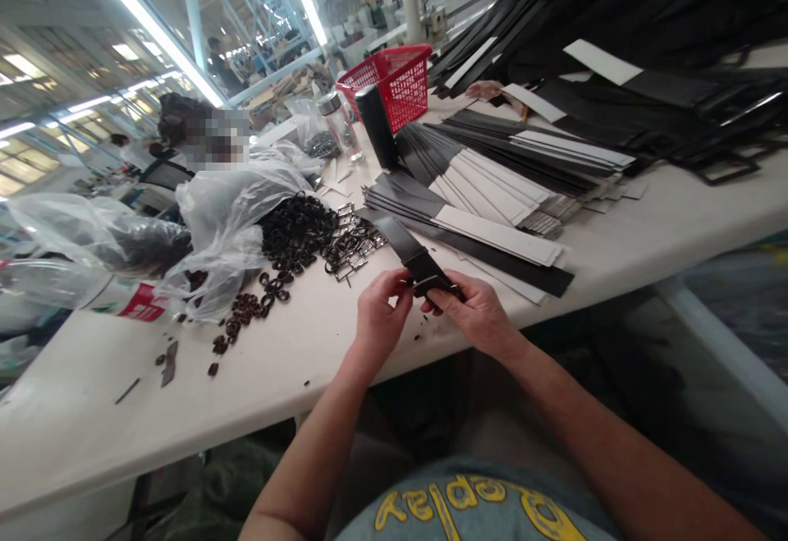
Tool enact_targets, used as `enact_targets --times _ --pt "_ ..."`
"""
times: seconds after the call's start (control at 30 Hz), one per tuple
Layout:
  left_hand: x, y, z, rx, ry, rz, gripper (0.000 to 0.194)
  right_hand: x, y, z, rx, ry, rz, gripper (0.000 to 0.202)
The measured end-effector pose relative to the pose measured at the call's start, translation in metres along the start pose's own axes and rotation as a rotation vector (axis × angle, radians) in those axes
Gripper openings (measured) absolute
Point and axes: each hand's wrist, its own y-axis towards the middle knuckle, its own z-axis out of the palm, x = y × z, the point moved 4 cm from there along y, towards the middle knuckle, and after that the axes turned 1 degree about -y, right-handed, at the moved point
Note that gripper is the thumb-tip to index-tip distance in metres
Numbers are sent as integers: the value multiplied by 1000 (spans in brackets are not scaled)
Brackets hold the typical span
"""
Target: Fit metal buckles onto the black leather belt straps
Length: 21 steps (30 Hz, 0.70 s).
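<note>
A black strap (400, 239) with a loop and buckle at its near end is held above the front edge of the table. My left hand (382, 311) pinches the buckle end from the left, thumb and fingertips together. On the other side, my right hand (477, 309) grips the strap's end, with the thumb on top. The strap's far end curves up and away over the table. Just beyond it are a pile of metal buckles (354, 249) and a heap of black loops (295, 229). Fanned strips with white ends (492, 233) lie to the right.
A red basket (400, 81), a dark cylinder (375, 126) and a glass jar (340, 122) stand at the back. Plastic bags (225, 204) and brown loops (243, 315) are on the left. More black straps (671, 106) cover the right side. A person (215, 135) is beyond the table.
</note>
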Motion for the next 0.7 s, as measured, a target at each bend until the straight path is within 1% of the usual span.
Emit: enact_targets --times 0.03,0.1,0.17,0.2,0.33,0.47,0.53,0.63,0.7 --pt "-3 -1 -2 5 39 48 23 0 0 0 -2 3 3 31" --pt "-7 -2 -5 63 41 86 23 0 1 -1 -9 14 5 33" --pt "-7 -2 -7 105 -17 64 23 1 1 -1 -8 20 5 33" --pt "-6 -3 -8 107 -46 42 22 2 1 -1 -3 18 4 33" --pt "3 -2 -8 52 -168 -82 14 3 1 -1 15 10 -11 32" --pt "7 1 -8 -22 -404 -192 15 -1 2 0 -46 52 17 36" --pt "4 4 -9 -66 -446 -186 16 -3 2 2 -50 41 40 37" --pt "-4 7 -12 -94 -376 -116 13 -3 1 5 -35 -38 32 32" --pt "-6 8 -13 -86 -331 -98 11 -2 0 6 -27 -112 2 27"
